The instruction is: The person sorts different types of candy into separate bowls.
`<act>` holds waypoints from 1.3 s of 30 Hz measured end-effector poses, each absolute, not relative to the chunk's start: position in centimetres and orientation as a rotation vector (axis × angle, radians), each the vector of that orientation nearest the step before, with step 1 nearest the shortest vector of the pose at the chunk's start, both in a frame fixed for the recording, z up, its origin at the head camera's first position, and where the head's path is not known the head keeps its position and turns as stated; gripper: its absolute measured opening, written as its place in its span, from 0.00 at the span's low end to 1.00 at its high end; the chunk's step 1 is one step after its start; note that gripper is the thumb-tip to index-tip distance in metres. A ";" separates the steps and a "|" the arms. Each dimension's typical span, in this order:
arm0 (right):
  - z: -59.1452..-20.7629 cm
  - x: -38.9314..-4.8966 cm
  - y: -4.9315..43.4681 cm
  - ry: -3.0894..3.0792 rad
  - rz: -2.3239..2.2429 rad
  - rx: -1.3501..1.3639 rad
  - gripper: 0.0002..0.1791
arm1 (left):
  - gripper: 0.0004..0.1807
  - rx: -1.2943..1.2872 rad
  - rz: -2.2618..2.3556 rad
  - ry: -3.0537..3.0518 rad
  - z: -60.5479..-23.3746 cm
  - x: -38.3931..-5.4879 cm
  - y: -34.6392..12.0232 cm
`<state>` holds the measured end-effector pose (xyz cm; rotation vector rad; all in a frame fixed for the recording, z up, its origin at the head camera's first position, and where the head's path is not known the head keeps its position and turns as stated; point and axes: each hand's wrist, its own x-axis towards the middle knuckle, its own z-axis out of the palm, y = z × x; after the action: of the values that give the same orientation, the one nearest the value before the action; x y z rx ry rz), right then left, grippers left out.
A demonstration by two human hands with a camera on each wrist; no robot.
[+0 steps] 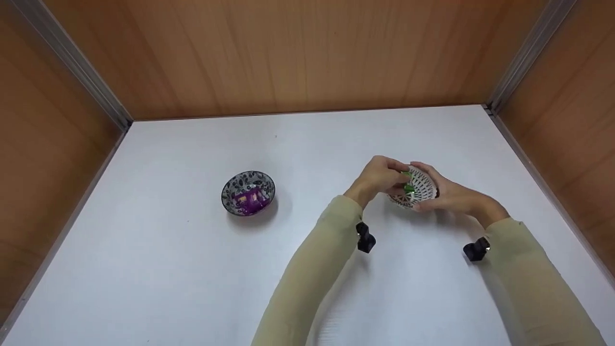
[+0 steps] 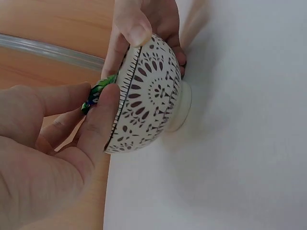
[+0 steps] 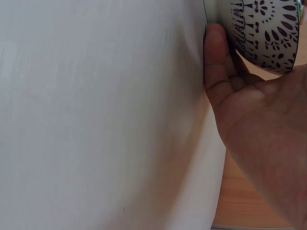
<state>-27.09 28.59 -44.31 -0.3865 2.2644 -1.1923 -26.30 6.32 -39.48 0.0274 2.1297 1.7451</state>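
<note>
White bowl (image 1: 419, 188), patterned in black, tipped on its side just above the counter (image 1: 192, 269), mouth turned toward the left hand (image 1: 379, 177). The right hand (image 1: 444, 194) grips the bowl from behind and below, thumb over the rim and fingers under the foot; this hold appears to keep the mouth open to the other hand. The left hand's fingers curl at the bowl's mouth and pinch a green item (image 1: 408, 187) there, at or just inside the rim. Well left of the white bowl, a dark bowl (image 1: 248, 192) stands upright on the counter and holds purple pieces (image 1: 249, 200).

The left wrist view shows the white bowl (image 2: 151, 96) edge-on, its foot close to the counter, and the green item (image 2: 98, 91) as a shiny wrapped thing between left fingers (image 2: 103, 120). The right wrist view shows only the right hand's palm (image 3: 264, 139) and a finger against the bowl's underside (image 3: 264, 33); the green item is hidden there. Only the head view shows the dark bowl.
</note>
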 end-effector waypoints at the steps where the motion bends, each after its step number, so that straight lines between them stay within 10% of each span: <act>1: -44.3 -27.1 28.6 2.269 -1.187 -0.387 0.61 | 0.09 0.017 1.756 2.117 -39.6 -26.4 6.4; 39: -44.2 -27.3 28.2 2.273 -1.202 -0.404 0.62 | 0.14 0.278 1.825 1.921 -38.3 -24.3 -0.6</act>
<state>-27.28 28.24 -44.21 -0.4043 2.2735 -1.2018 -24.25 -0.61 -38.27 0.2776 1.9206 1.8246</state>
